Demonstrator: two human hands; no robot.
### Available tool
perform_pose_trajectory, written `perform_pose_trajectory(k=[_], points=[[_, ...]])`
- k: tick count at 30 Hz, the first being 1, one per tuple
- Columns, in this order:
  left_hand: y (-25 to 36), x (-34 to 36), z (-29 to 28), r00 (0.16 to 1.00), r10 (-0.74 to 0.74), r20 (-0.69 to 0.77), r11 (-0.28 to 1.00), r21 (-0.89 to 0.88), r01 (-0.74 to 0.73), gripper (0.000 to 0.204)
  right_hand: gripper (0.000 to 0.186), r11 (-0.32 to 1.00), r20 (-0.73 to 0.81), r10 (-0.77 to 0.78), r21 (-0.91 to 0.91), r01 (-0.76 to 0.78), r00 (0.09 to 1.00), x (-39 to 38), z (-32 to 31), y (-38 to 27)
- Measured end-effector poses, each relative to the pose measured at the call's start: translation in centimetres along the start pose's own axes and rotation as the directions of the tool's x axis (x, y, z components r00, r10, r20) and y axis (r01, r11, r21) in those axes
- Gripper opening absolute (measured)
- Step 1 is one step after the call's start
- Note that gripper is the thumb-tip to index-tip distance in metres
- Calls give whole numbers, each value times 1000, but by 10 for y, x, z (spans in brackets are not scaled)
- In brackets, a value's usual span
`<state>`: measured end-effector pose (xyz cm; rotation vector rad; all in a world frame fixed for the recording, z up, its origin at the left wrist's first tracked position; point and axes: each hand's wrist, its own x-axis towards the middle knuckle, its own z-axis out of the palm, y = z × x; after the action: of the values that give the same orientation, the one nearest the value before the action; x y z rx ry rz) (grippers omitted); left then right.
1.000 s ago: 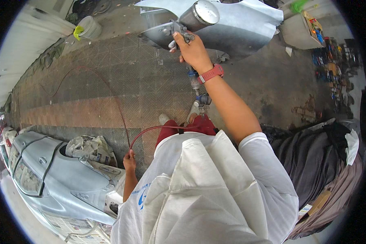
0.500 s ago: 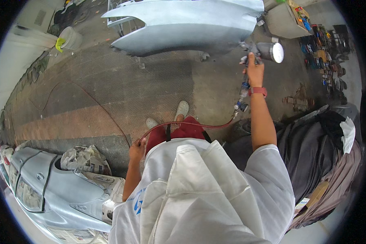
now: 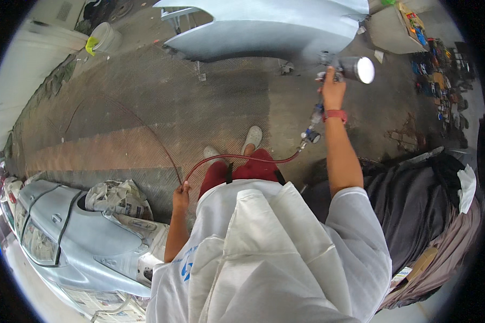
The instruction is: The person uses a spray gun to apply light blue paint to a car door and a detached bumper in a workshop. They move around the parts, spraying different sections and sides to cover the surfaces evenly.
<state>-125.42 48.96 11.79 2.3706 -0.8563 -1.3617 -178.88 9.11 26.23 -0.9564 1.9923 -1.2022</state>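
At the right end of a pale silver-grey fender panel, my right hand grips a spray gun with a cylindrical metal cup. A faint haze hangs around the gun head. Below its handle, a filter and gauge connect to a red air hose. My left hand is closed on that hose beside my left thigh. The hose loops across my legs and trails over the floor to the far left.
Lower left: a silver car body masked with newspaper. Lower right: dark draped cloth. A white bucket stands upper left, a box with bottles upper right, and scattered tools along the right wall.
Since a second ago, my right hand and the gun have moved right from the fender's left-middle to its right end, apart from some view shift. My left hand still holds the hose.
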Motion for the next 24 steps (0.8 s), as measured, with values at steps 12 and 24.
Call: perform_pose_trajectory(k=[12,24], points=[[-105,-55,-75,861,-475,-180,829,-420,370,60,50,920,426,-371,47,390,825,-208,250,-99],[-50,-14,-15,990,-139,-31,990,-8,138,60,38,994,373,-89,-26,106,923,-121,102,-7]])
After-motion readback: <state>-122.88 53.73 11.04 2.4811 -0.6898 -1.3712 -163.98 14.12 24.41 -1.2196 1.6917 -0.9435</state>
